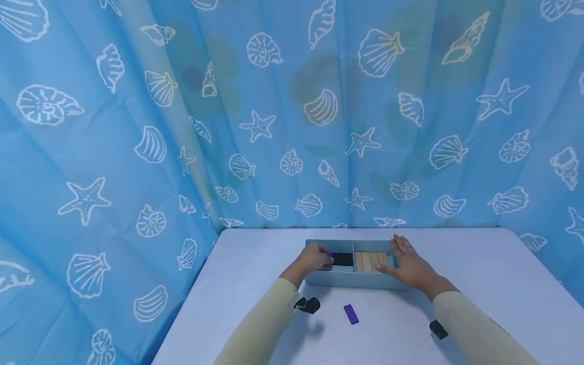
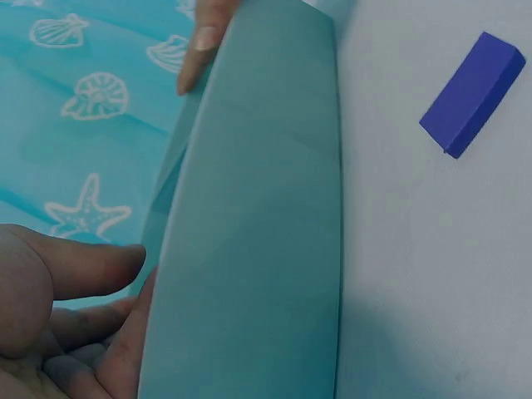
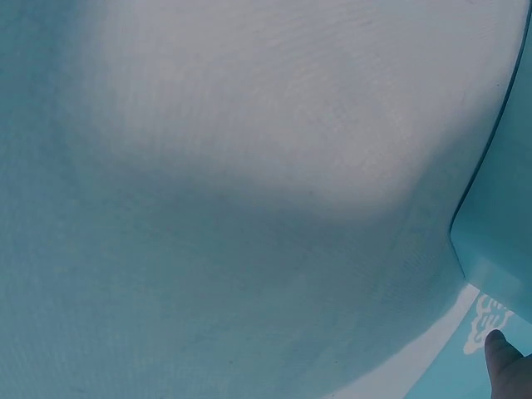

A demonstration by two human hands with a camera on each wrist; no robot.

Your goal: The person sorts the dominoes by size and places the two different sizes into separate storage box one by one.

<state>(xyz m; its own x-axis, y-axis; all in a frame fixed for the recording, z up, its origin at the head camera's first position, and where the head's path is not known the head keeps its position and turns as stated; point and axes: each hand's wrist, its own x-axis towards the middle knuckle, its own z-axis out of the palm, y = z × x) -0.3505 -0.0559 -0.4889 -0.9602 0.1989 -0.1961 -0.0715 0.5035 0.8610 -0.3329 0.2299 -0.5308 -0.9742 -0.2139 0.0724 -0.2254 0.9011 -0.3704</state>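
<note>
A light blue box (image 1: 356,280) with a divider stands near the table's back. My left hand (image 1: 315,257) reaches into its left compartment and holds a purple block (image 1: 330,255), mostly covered by the fingers. Beside it in that compartment lie black blocks (image 1: 343,259). Plain wooden blocks (image 1: 367,261) lie side by side in the right compartment. My right hand (image 1: 412,266) rests on the box's right end, fingers straight, the thumb over the wooden blocks. In the left wrist view the box's front wall (image 2: 249,208) hides what the left fingers hold.
Another purple block (image 1: 351,314) lies on the white table (image 1: 255,253) in front of the box, between the forearms. A blue curtain (image 1: 283,177) with white shells and starfish hangs behind the table and along its left side.
</note>
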